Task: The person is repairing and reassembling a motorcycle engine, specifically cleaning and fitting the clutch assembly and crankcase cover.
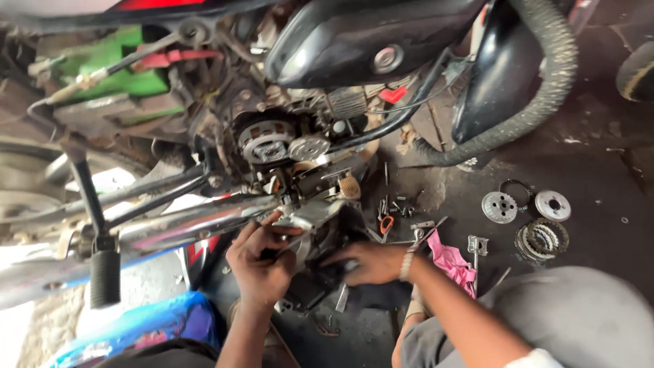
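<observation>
A chrome exhaust pipe runs lengthwise left to right, tilted slightly upward toward the engine. The left hand is clenched on a small dark tool at the silver engine cover. The right hand lies flat under it, grasping nothing. Pink rag and clutch plates lie on the floor.
</observation>
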